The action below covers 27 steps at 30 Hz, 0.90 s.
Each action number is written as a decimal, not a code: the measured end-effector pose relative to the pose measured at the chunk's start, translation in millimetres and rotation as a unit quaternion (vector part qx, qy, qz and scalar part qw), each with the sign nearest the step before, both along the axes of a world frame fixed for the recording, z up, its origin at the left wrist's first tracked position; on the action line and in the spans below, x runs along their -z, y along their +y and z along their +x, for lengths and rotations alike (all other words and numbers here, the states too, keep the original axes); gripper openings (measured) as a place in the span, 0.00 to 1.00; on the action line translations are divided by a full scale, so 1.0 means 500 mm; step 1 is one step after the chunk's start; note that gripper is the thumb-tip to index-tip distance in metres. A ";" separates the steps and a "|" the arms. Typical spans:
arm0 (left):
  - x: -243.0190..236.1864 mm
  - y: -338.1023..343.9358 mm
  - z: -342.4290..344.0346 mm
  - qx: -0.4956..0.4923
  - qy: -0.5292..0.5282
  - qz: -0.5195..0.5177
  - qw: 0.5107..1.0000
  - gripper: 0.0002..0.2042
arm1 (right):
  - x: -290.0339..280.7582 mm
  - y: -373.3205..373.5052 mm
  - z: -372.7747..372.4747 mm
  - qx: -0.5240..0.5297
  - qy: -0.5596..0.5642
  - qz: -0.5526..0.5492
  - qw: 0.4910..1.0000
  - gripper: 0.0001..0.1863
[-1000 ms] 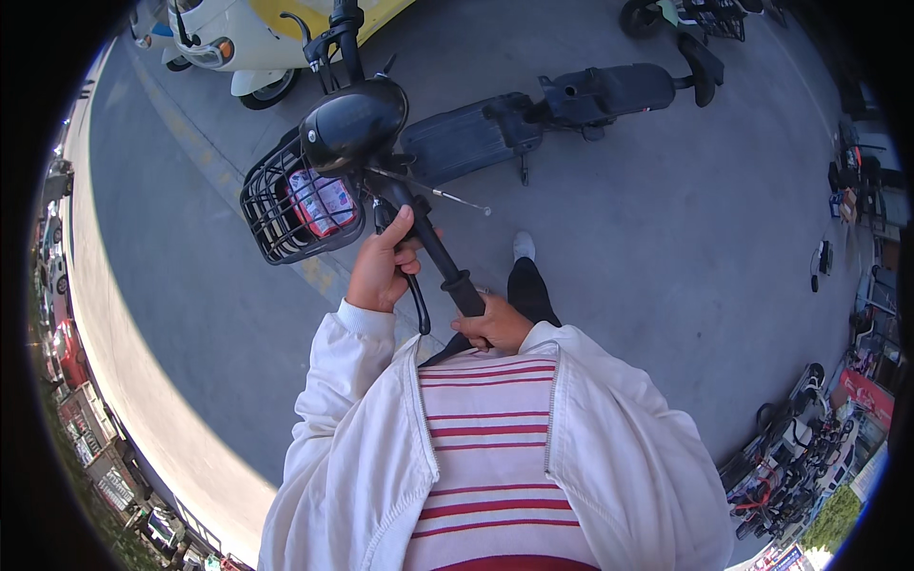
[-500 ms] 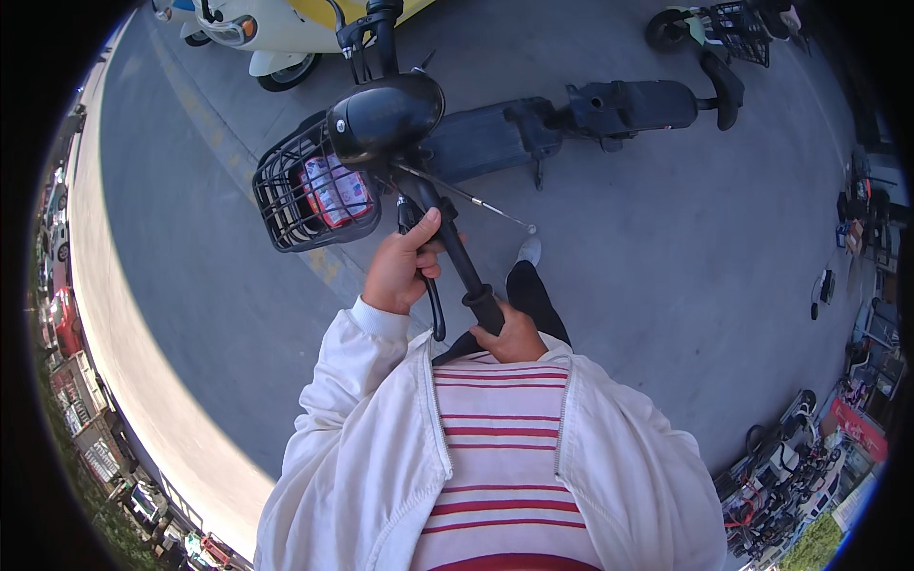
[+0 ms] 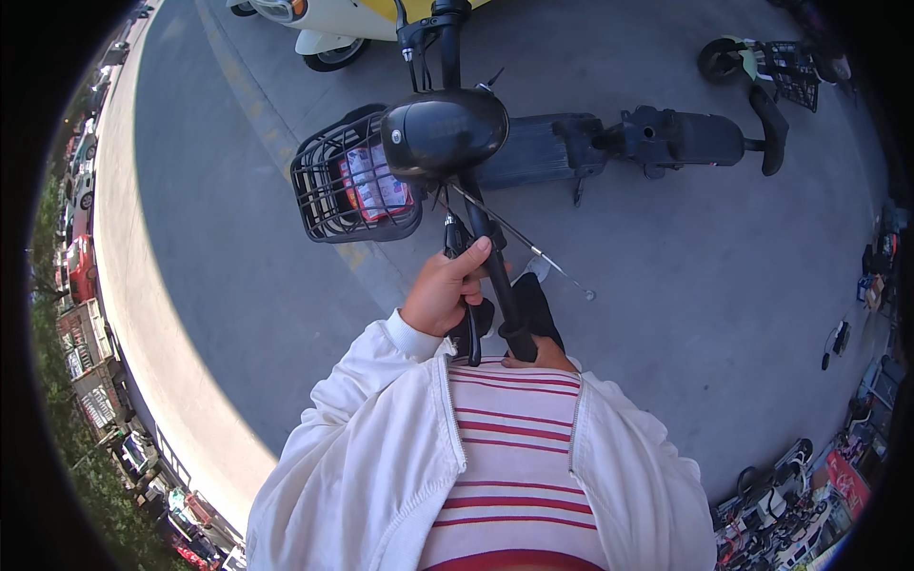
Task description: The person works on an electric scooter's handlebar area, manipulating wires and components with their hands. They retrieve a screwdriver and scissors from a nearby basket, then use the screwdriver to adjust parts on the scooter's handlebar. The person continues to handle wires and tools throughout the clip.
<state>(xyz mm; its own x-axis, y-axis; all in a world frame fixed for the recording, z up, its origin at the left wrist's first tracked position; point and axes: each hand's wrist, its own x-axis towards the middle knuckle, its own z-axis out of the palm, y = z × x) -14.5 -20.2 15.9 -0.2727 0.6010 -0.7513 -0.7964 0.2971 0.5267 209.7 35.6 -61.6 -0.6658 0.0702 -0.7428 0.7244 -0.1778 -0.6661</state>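
A black electric scooter (image 3: 538, 157) stands crosswise before me, its handlebar (image 3: 499, 271) pointing toward my body. My left hand (image 3: 440, 293) is closed around the base of the black brake lever (image 3: 474, 341), with its thumb lying against the handlebar. At the bar's near end, close to my shirt, my right hand (image 3: 550, 355) wraps the dark rubber grip (image 3: 520, 344); most of its fingers are hidden. A thin metal rod (image 3: 545, 257) with a rounded tip sticks out beside the bar. The rounded black headlight housing (image 3: 446, 133) sits at the bar's middle.
A black wire basket (image 3: 357, 231) on the scooter's front holds a red-and-white package (image 3: 379, 181). A yellow-and-cream vehicle (image 3: 367, 21) stands beyond. At the far right is another scooter (image 3: 762, 65). Many parked bikes (image 3: 785, 504) crowd the lower right.
The scooter, handlebar and both hands have shifted right in view. The handlebar's near end sits closer to my body, and the metal rod's tip is lower. Both hands keep their hold.
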 end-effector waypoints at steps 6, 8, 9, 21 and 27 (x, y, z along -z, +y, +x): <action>-0.021 -0.014 -0.029 0.042 -0.028 0.004 0.999 0.15 | -0.087 -0.120 -0.040 0.145 -0.128 0.291 0.937 0.22; -0.026 -0.030 -0.050 0.063 -0.024 0.010 0.998 0.15 | -0.083 -0.180 -0.037 0.170 -0.171 0.330 0.913 0.23; -0.021 -0.038 -0.054 0.078 -0.023 0.013 0.997 0.15 | -0.034 -0.229 -0.003 0.230 -0.156 0.252 0.927 0.23; -0.107 -0.067 -0.338 0.233 -0.032 0.024 0.972 0.12 | 0.001 -0.470 -0.042 0.635 0.067 -0.043 0.768 0.16; -0.094 -0.107 -0.355 0.233 -0.041 0.051 0.970 0.13 | -0.025 -0.453 -0.082 0.628 0.118 -0.061 0.766 0.19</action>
<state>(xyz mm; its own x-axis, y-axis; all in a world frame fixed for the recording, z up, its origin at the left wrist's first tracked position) -192.0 -73.6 62.8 0.1044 0.7165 -0.6897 -0.6290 0.5847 0.5123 168.7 -191.1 -49.1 -0.2462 0.7052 -0.6649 -0.2080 -0.7085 -0.6744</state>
